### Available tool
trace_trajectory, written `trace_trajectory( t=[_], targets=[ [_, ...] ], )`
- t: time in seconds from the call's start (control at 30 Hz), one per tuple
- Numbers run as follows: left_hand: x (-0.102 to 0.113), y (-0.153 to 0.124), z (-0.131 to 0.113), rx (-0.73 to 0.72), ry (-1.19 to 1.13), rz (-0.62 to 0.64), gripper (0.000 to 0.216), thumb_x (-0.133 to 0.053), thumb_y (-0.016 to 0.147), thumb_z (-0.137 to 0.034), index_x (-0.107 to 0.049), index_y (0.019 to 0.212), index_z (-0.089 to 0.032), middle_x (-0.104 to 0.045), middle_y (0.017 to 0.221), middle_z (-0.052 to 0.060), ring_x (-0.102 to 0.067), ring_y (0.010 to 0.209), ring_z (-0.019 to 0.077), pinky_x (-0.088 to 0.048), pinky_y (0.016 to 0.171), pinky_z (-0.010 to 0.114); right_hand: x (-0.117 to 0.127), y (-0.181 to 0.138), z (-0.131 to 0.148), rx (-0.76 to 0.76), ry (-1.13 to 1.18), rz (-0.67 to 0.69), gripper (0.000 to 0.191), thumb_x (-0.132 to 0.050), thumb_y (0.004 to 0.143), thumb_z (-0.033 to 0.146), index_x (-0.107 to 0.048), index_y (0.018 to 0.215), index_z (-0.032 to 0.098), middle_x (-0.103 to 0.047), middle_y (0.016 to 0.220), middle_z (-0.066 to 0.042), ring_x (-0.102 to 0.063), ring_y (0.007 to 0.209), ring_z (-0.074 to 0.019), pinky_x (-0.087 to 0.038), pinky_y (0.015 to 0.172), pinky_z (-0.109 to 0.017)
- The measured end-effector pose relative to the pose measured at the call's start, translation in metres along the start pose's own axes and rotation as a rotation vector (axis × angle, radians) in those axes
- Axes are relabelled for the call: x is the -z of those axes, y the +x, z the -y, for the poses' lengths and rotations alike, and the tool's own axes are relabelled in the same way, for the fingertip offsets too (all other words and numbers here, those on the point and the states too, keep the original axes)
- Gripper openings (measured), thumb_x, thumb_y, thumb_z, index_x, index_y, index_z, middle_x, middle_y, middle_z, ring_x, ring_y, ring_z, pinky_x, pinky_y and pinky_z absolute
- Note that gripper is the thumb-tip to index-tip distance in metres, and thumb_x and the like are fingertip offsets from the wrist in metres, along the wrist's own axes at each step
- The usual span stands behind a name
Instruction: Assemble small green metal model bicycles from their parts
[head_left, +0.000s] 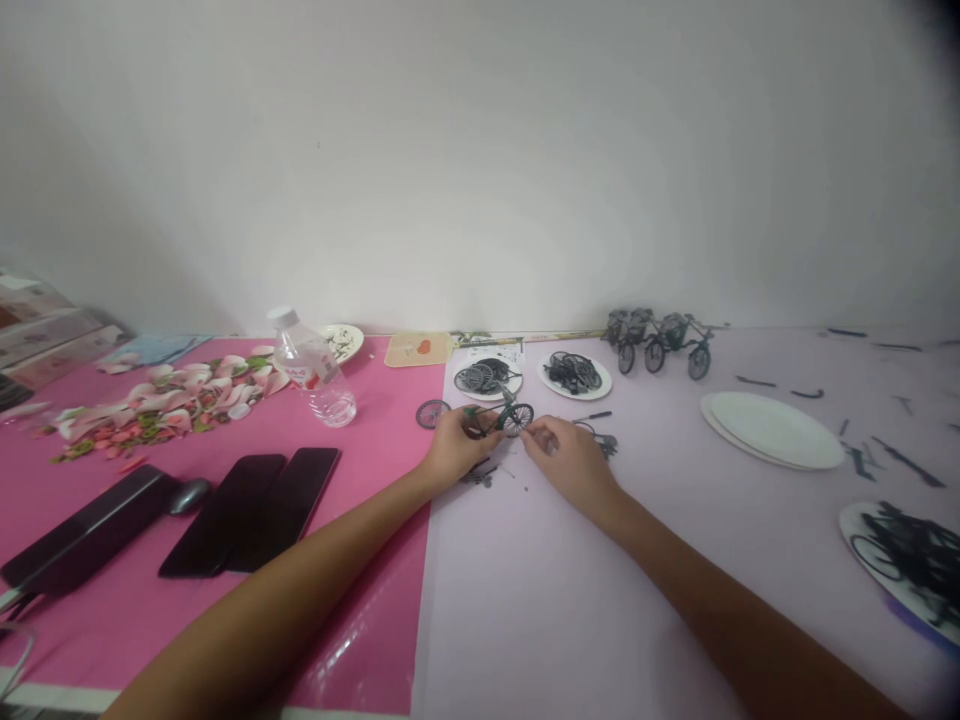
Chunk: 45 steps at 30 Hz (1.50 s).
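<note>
Between my hands stands a dark miniature bicycle (504, 410) with a thin spoked wheel facing right. My left hand (459, 446) is closed on its frame from the left. The pinched fingertips of my right hand (564, 455) are at the lower right edge of that wheel; whether they hold a small part is too small to tell. A loose wheel (432, 413) lies just beyond my left hand. Small dark bicycle parts (480, 474) lie below the bicycle, and another dark frame piece (602, 440) lies partly hidden behind my right hand.
Plates of black wheels (491, 393) and black parts (604, 388) stand ahead. Several assembled miniature bicycles (660, 340) stand by the wall. White plates (772, 430) and a parts-filled plate (847, 515) are right. A bottle (311, 370), phones (281, 510) and petal-like pieces (180, 395) lie left.
</note>
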<state>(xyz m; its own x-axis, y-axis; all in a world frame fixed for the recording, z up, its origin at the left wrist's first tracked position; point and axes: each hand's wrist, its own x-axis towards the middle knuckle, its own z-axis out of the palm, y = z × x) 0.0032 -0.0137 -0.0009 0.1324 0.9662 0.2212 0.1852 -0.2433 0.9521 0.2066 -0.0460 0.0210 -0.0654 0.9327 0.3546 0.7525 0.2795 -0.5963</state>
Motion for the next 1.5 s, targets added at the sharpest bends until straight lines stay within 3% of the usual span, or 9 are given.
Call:
trace_trajectory(
  t=[0.23, 0.43, 0.63, 1.0, 1.23, 1.5],
  targets=[
    [0.0, 0.0004, -0.0024, -0.004, 0.016, 0.006, 0.024, -0.083, 0.076, -0.03, -0.074, 0.091, -0.013, -0.078, 0.092, 0.009, -0.071, 0.081, 0.0199, -0.055, 0.072, 0.029, -0.0005, 0.0, -0.0007, -0.011, 0.006, -0.009, 0.014, -0.065, 0.089, 0.036, -0.07, 0.086, 0.023, -0.07, 0.071, 0.0, -0.061, 0.065, -0.0178, -0.041, 0.063, -0.028],
    [0.0002, -0.0008, -0.0083, 0.0, -0.002, 0.013, 0.022, -0.082, 0.077, -0.028, -0.074, 0.091, -0.014, -0.078, 0.092, 0.009, -0.071, 0.081, 0.0194, -0.056, 0.072, 0.029, -0.0013, -0.0006, -0.0006, 0.049, -0.032, -0.015, 0.03, -0.056, 0.096, 0.039, -0.066, 0.073, 0.022, -0.07, 0.071, -0.003, -0.062, 0.068, -0.0193, -0.041, 0.066, -0.03],
    [-0.0007, 0.0001, -0.0041, -0.01, 0.002, 0.003, 0.024, -0.083, 0.076, -0.028, -0.074, 0.091, -0.013, -0.078, 0.092, 0.009, -0.071, 0.08, 0.0189, -0.055, 0.07, 0.028, -0.0025, -0.0008, -0.0008, -0.025, -0.003, -0.024, 0.018, -0.069, 0.084, 0.04, -0.071, 0.092, 0.023, -0.069, 0.068, 0.001, -0.06, 0.062, -0.0173, -0.042, 0.062, -0.028],
    [0.0, 0.0007, -0.0008, -0.018, 0.024, 0.007, 0.025, -0.084, 0.076, -0.031, -0.075, 0.092, -0.014, -0.078, 0.093, 0.01, -0.072, 0.083, 0.0202, -0.056, 0.072, 0.029, -0.0036, -0.0008, -0.0034, 0.002, 0.008, -0.025, 0.016, -0.065, 0.089, 0.038, -0.069, 0.084, 0.023, -0.07, 0.07, -0.001, -0.061, 0.064, -0.0179, -0.042, 0.064, -0.029],
    [-0.0004, 0.0002, -0.0017, -0.023, 0.013, 0.008, 0.023, -0.083, 0.077, -0.03, -0.075, 0.092, -0.014, -0.078, 0.092, 0.009, -0.071, 0.08, 0.019, -0.056, 0.071, 0.029, -0.0035, -0.001, -0.0028, -0.019, 0.006, -0.043, 0.013, -0.067, 0.086, 0.036, -0.069, 0.09, 0.023, -0.07, 0.07, 0.0, -0.061, 0.064, -0.0175, -0.042, 0.064, -0.028],
    [0.0007, 0.0001, -0.0018, -0.026, 0.011, 0.018, 0.024, -0.083, 0.077, -0.031, -0.074, 0.091, -0.014, -0.078, 0.093, 0.009, -0.072, 0.082, 0.0199, -0.057, 0.073, 0.03, -0.0016, -0.0015, -0.0003, 0.052, -0.005, -0.024, 0.022, -0.06, 0.093, 0.036, -0.067, 0.078, 0.022, -0.07, 0.072, -0.002, -0.062, 0.068, -0.0191, -0.042, 0.066, -0.03]
  ],
)
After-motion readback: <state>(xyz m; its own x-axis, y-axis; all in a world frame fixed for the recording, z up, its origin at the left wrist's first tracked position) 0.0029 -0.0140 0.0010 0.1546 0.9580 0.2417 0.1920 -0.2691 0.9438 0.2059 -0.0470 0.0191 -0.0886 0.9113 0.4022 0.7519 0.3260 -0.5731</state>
